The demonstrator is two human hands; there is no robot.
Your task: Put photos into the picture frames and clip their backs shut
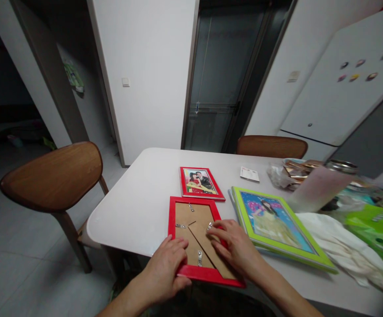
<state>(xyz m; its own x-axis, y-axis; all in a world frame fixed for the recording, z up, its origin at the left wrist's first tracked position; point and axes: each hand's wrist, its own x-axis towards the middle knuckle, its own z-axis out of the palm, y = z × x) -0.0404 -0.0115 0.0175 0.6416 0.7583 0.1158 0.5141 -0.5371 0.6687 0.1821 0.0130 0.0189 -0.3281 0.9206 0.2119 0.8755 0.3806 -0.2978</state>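
A red picture frame (191,220) lies face down near the front edge of the white table (138,207), its brown backing board and metal clips showing. My left hand (165,268) rests on its lower left corner, fingers flat on the backing, thumb under the edge. My right hand (234,244) lies on the right side of the frame, fingertips at a metal clip on the right rim. A smaller red frame (200,182) with a photo lies face up just behind.
A green-framed picture (277,224) lies to the right, beside a white cloth (339,251), green packaging (376,229), a frosted jar (323,185) and a small card (249,174). Wooden chairs stand at the left (56,180) and the far side (272,146).
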